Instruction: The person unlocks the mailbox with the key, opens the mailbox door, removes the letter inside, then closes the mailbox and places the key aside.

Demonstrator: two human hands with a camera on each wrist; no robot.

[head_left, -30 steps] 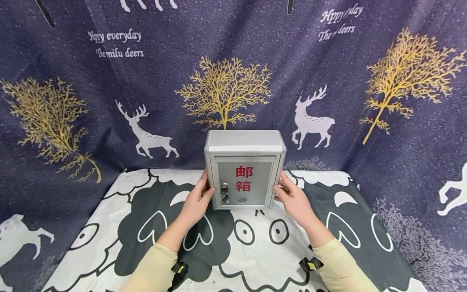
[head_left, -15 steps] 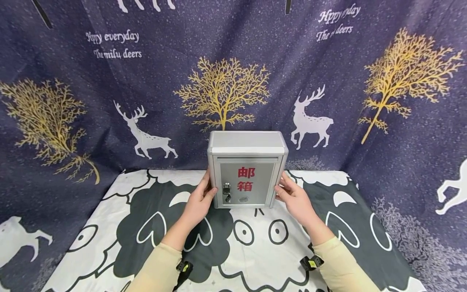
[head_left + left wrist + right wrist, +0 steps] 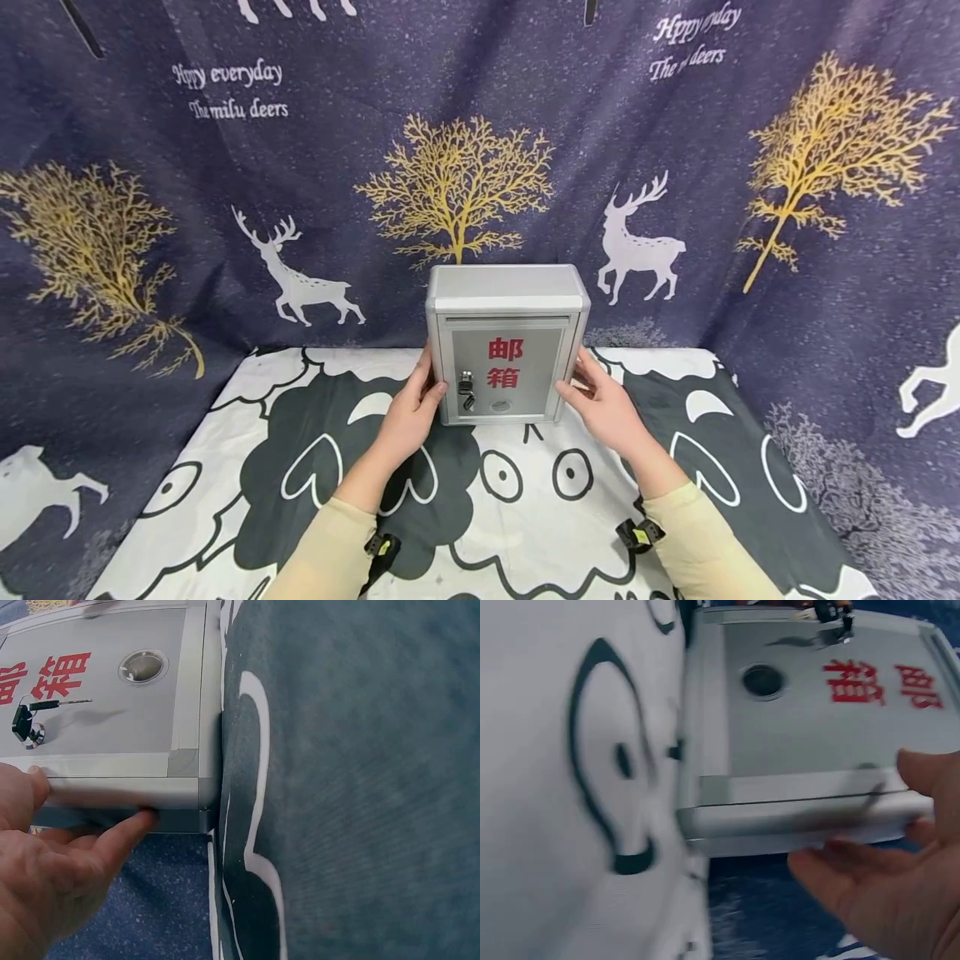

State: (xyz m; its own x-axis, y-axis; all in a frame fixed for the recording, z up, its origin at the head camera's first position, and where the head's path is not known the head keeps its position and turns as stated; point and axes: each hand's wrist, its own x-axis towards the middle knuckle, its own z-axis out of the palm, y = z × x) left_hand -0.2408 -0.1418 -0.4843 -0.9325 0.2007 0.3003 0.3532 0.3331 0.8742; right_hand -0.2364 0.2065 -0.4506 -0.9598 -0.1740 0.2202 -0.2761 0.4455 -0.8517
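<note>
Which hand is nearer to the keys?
Left. The left hand is at the left side of the box, beside the keys; the right hand is at the opposite side.

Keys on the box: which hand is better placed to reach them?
Probably the left hand: it holds the box near the keys; the right hand is on the opposite side.
</note>
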